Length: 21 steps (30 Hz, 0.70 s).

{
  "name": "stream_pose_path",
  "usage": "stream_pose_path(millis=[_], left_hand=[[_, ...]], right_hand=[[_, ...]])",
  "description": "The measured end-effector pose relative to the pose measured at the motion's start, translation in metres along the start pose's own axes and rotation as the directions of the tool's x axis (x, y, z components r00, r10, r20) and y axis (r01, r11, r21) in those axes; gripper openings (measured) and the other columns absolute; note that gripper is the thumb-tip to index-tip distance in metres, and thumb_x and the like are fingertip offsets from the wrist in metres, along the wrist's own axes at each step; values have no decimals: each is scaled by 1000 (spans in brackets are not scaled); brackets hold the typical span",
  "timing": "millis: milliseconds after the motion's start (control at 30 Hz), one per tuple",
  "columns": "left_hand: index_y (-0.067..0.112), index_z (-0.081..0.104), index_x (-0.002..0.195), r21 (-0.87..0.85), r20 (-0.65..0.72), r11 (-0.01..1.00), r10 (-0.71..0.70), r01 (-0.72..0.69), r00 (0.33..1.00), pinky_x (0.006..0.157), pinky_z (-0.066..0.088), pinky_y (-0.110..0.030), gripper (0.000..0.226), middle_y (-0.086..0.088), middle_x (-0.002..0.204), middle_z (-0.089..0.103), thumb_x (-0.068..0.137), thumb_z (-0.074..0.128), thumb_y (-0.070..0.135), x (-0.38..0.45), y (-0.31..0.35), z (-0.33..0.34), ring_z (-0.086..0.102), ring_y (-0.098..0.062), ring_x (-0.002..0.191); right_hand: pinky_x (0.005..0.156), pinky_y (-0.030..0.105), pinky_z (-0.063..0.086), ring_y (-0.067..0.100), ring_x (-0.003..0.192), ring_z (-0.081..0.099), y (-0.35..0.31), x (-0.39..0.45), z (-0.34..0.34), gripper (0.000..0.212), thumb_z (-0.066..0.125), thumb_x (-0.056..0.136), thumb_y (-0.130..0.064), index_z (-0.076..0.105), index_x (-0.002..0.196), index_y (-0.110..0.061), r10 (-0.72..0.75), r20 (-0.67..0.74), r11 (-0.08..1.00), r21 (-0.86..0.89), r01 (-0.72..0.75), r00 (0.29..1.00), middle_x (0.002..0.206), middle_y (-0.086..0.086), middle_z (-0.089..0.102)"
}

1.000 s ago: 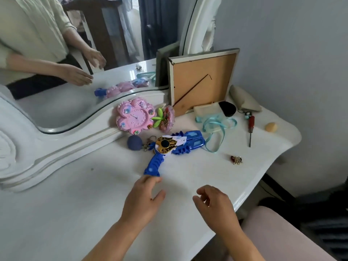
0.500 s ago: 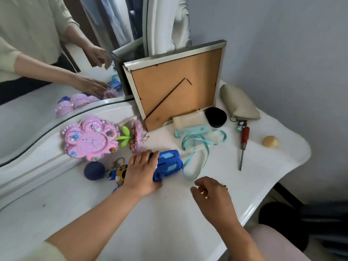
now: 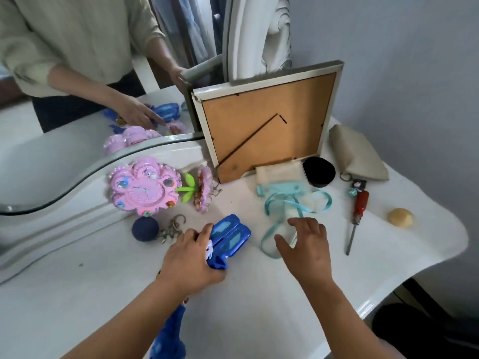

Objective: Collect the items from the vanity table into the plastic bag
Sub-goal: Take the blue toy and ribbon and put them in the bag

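My left hand (image 3: 190,257) grips the blue toy gun (image 3: 228,235) around its middle; the toy's handle (image 3: 169,335) shows below my forearm. My right hand (image 3: 305,248) hovers with fingers spread over the teal ribbon (image 3: 298,206), holding nothing. A pink flower clock (image 3: 142,189) leans on the mirror base, with a small pink flower piece (image 3: 204,189) to its right. A dark blue ball (image 3: 145,228) and metal hooks (image 3: 172,229) lie left of the toy. No plastic bag is in view.
A picture frame (image 3: 267,125) leans back-side out on the mirror. Near it are a cream pad (image 3: 280,172), black round case (image 3: 318,171), beige pouch (image 3: 360,154), red-handled screwdriver (image 3: 359,211) and a tan sponge (image 3: 400,216). The white tabletop's curved edge (image 3: 414,270) runs at right.
My left hand reached forward and closed around the blue toy gun, which has swung so its handle points toward me. My right hand moved forward over the ribbon.
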<state>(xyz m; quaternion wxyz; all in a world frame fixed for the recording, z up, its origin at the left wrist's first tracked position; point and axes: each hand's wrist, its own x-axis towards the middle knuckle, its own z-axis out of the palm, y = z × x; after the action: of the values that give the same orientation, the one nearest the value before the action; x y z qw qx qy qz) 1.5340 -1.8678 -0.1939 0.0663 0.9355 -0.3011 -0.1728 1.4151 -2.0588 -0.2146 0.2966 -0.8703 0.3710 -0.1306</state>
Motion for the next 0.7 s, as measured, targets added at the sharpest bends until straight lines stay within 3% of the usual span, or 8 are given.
stream_pose_path(millis=[233,333,433,567,700], left_hand=[[33,15,142,-77,-55,992,-100,95,993,85,40,-27,97,4,112,43,60,58,63,-10,-5,-9,44,-16,107],[34,16,140,-92,-77,990,-110,102,991,84,40,-27,96,6,111,43,59,59,62,-10,-6,-11,44,-15,105],[35,16,140,-93,-78,990,-113,106,991,81,40,-26,96,6,111,43,59,59,63,-11,-8,-10,42,-14,103],[35,14,141,-108,-73,987,-129,121,989,84,42,-25,98,8,119,43,59,58,65,-14,-11,-8,42,-13,106],[37,15,140,-132,-86,983,-142,130,986,82,41,-24,97,9,117,42,56,57,65,-20,-16,-5,42,-13,105]], right_hand=[[114,46,11,30,140,5,-9,50,32,83,60,77,-51,20,144,-24,5,94,969,-245,18,996,152,10,13],[113,54,-2,31,141,-15,-10,65,44,91,55,78,-57,-1,145,-34,27,174,953,-303,28,984,156,5,-9],[109,62,-6,32,139,-24,-14,79,50,93,51,78,-63,-10,143,-38,20,224,935,-349,61,974,155,0,-18],[107,66,2,35,139,-23,-17,92,51,93,46,75,-72,-9,142,-39,45,269,915,-397,69,962,155,-3,-17],[102,59,27,37,137,1,-22,97,45,70,47,78,-67,21,134,-35,22,246,886,-454,95,969,147,2,16]])
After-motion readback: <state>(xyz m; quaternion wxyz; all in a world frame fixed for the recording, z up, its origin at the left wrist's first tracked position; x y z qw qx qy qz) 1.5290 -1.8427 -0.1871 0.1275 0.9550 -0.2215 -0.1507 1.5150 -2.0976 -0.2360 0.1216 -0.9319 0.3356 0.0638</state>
